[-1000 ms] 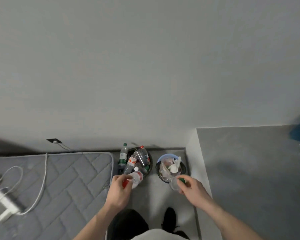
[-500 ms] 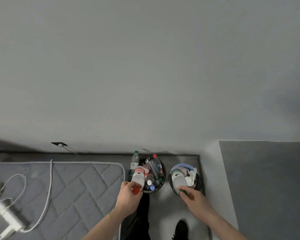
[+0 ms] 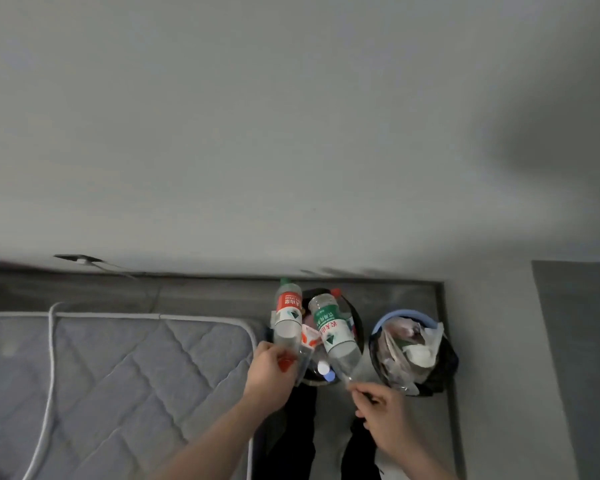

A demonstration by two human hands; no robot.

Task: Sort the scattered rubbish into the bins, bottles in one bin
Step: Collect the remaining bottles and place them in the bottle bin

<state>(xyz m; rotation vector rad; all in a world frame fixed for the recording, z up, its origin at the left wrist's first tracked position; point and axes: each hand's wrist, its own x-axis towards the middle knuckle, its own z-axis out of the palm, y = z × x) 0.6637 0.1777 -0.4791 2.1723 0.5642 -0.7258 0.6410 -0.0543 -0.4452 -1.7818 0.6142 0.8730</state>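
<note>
Starting at the left: a grey quilted mattress (image 3: 118, 368) lies on the floor, with a white cable (image 3: 51, 341) running across it. A wall socket (image 3: 78, 259) sits low on the wall above it.

My left hand (image 3: 269, 372) holds a clear bottle with a red-and-white label (image 3: 287, 318) by its red-capped end; my fingers curl round the neck. This bottle stands bottom-up over the left rim of the black bottle bin (image 3: 357, 327). Behind it, a green cap shows at its top edge; I cannot tell which bottle it belongs to.

The black bottle bin contains several clear bottles, one with a blue cap (image 3: 329, 375) near its front edge.

My right hand (image 3: 383, 410) pinches the neck end of a clear bottle with a green-and-red label (image 3: 333, 334); my fingers are curled on it. This bottle tilts bottom-up across the bottle bin's opening.

Right of it, touching or nearly touching, stands a blue-rimmed bin (image 3: 404, 312) with a black liner, filled with plastic bags and crumpled white paper (image 3: 421, 353).

My dark trouser legs (image 3: 298, 431) show below the bins.
</note>
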